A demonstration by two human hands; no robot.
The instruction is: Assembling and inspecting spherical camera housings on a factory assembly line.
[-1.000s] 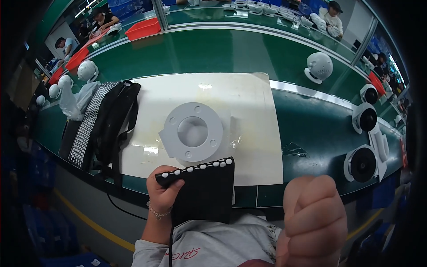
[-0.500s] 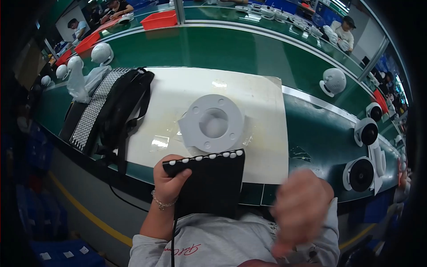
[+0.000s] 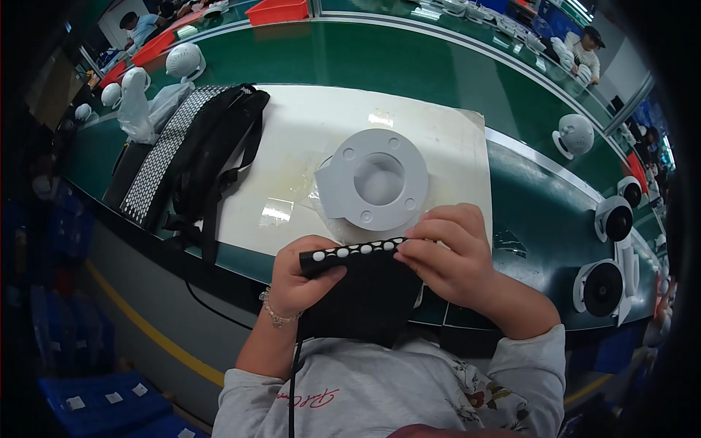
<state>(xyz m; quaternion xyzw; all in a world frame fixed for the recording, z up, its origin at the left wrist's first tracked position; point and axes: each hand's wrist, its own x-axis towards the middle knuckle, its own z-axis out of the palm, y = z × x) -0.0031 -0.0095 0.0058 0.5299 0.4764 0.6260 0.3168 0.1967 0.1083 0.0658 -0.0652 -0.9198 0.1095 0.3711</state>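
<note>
Left hand (image 3: 301, 276) clamped on left end of black pad with white-dotted top edge (image 3: 358, 281); right hand (image 3: 449, 252) pinching right end of same edge, fingers curled over dots. Pad held upright against chest, between both grips, at near table edge. Just beyond grips: grey round flange part (image 3: 376, 180) on white mat (image 3: 307, 139). Left of left grip: black strap bundle (image 3: 212, 157) beside dotted strip (image 3: 161, 157). Right of right grip: white round camera units (image 3: 602, 285) on green bench.
</note>
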